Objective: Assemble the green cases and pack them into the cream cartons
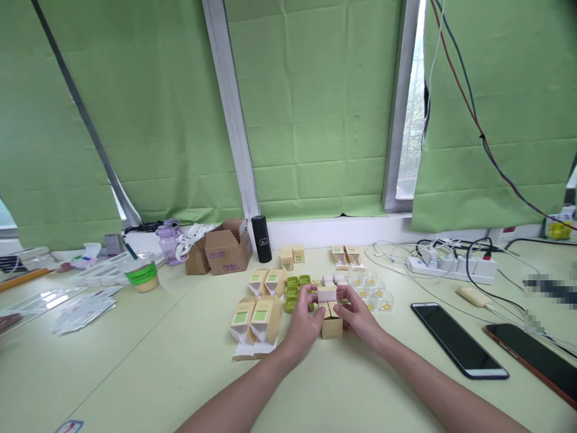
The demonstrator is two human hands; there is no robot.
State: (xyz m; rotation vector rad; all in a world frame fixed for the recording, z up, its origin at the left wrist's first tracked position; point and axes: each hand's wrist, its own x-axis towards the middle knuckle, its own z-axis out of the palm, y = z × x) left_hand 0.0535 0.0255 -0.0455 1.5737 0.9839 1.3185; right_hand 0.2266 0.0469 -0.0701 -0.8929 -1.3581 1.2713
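Between my two hands is a small kraft cardboard box (pixel 332 328), upright near the middle of the table, with a pale flap raised at its far side. My left hand (pixel 305 320) grips its left side, thumb on the top flaps. On the right side my right hand (pixel 359 314) holds it in the same way. Left of my hands lie several kraft boxes with green labels (pixel 260 315) and open ends. Small green square containers (pixel 293 291) are just beyond my left hand. Clear plastic containers with yellow centres (pixel 370 290) sit beyond my right hand.
At the back stand a brown carton (pixel 228 249), a black bottle (pixel 261 239) and a purple jug (pixel 169 242). A drink cup (pixel 142 273) is at left. Two phones, one nearer (pixel 458 340), and a power strip (pixel 455 267) with tangled cables occupy the right.
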